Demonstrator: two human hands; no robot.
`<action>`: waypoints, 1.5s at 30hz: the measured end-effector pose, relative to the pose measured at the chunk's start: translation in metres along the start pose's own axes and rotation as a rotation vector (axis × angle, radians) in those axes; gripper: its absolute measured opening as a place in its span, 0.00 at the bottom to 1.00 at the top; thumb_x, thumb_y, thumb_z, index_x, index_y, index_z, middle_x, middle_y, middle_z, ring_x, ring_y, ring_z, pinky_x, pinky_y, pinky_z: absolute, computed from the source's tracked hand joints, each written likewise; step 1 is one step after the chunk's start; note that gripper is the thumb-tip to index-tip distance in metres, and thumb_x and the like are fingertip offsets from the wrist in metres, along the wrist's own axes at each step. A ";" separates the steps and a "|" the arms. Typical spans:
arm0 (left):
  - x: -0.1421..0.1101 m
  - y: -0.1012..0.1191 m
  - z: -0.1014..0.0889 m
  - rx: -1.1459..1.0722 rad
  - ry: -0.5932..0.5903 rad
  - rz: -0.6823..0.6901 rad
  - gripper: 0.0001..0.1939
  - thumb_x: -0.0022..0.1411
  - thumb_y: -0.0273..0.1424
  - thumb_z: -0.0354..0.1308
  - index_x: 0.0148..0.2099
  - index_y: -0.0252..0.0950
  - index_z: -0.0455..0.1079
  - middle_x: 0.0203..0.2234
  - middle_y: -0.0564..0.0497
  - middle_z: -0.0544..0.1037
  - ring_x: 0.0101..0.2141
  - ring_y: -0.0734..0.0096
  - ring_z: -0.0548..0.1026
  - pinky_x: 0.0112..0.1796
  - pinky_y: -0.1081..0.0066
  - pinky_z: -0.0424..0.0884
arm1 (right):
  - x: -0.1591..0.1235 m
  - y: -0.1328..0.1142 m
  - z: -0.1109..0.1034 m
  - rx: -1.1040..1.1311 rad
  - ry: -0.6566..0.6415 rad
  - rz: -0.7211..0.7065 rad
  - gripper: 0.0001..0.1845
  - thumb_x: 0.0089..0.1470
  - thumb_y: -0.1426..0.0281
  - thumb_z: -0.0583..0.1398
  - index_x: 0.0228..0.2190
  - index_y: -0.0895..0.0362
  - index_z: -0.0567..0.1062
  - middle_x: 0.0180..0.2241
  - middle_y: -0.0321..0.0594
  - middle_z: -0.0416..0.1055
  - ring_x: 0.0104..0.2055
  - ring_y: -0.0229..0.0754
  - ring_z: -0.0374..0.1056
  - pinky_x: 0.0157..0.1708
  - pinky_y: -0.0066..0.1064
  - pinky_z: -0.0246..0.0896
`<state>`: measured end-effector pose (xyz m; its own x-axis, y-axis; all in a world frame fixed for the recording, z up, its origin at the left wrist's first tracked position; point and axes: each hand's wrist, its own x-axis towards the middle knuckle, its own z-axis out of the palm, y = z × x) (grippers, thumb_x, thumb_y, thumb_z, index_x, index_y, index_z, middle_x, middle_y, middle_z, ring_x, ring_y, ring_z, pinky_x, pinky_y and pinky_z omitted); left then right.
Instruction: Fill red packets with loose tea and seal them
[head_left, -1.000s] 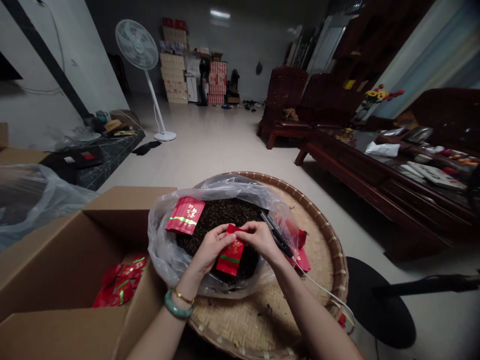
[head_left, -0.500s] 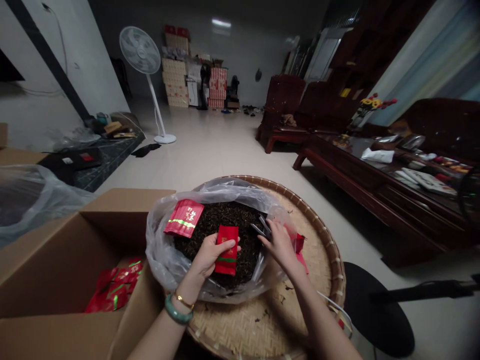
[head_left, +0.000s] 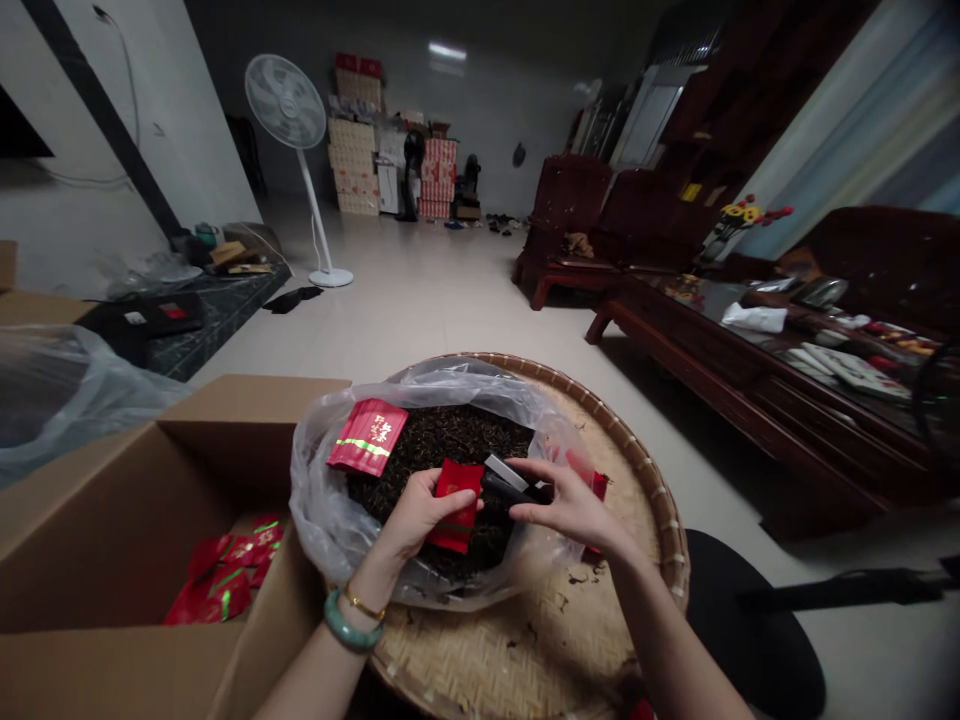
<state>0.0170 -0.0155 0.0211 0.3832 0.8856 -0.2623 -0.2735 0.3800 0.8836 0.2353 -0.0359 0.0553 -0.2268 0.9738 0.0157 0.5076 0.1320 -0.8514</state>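
Observation:
My left hand (head_left: 425, 512) grips a small red packet (head_left: 454, 512) between thumb and fingers, above dark dried tea leaves (head_left: 480, 425). The leaves fill an open clear plastic bag (head_left: 319, 520). In my right hand (head_left: 562, 500) is a two-jawed black and silver clamp-like tool (head_left: 508, 480); its jaws are apart and point at the packet's upper right edge. Whether they touch it, I cannot tell. A fanned stack of flat red packets (head_left: 368, 437) lies on the leaves at the left.
Under the bag is a round woven bamboo tray (head_left: 465, 665) with scattered leaves. An open cardboard box (head_left: 255, 400) on the left contains several red packets (head_left: 225, 575). Red packets partly show behind my right hand. A black round stand base (head_left: 757, 625) stands right of the tray.
My right hand has moved left and down, bringing the tool from the bag's right side up to the packet. My left hand still holds the packet, now slightly tilted.

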 end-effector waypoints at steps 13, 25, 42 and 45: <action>0.000 -0.004 -0.004 0.089 -0.031 0.022 0.18 0.40 0.35 0.71 0.33 0.30 0.75 0.23 0.52 0.78 0.23 0.74 0.73 0.26 0.77 0.67 | 0.004 -0.022 0.008 -0.053 -0.023 -0.004 0.15 0.46 0.68 0.64 0.39 0.54 0.78 0.39 0.41 0.77 0.42 0.49 0.71 0.43 0.37 0.63; 0.011 -0.002 -0.011 -0.012 -0.017 0.007 0.21 0.41 0.36 0.71 0.37 0.30 0.74 0.28 0.48 0.80 0.26 0.69 0.76 0.30 0.73 0.70 | 0.016 -0.015 -0.007 0.066 0.030 0.140 0.25 0.41 0.65 0.67 0.45 0.57 0.75 0.47 0.45 0.73 0.50 0.51 0.68 0.51 0.43 0.59; 0.010 -0.001 -0.002 0.045 -0.009 -0.002 0.17 0.38 0.34 0.72 0.30 0.29 0.74 0.22 0.51 0.78 0.22 0.73 0.73 0.26 0.75 0.68 | 0.040 -0.026 0.022 -0.057 0.019 -0.008 0.13 0.44 0.68 0.64 0.36 0.55 0.79 0.34 0.37 0.78 0.35 0.45 0.71 0.36 0.32 0.63; 0.010 0.000 -0.004 0.050 -0.003 -0.010 0.19 0.37 0.35 0.72 0.31 0.29 0.74 0.23 0.51 0.79 0.22 0.73 0.74 0.26 0.75 0.69 | 0.044 -0.023 0.022 0.016 0.021 0.051 0.14 0.43 0.67 0.64 0.36 0.56 0.79 0.33 0.37 0.78 0.33 0.44 0.71 0.32 0.31 0.63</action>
<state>0.0178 -0.0053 0.0170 0.3883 0.8809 -0.2706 -0.2247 0.3753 0.8993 0.1958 -0.0005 0.0638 -0.1839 0.9828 -0.0169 0.5042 0.0795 -0.8599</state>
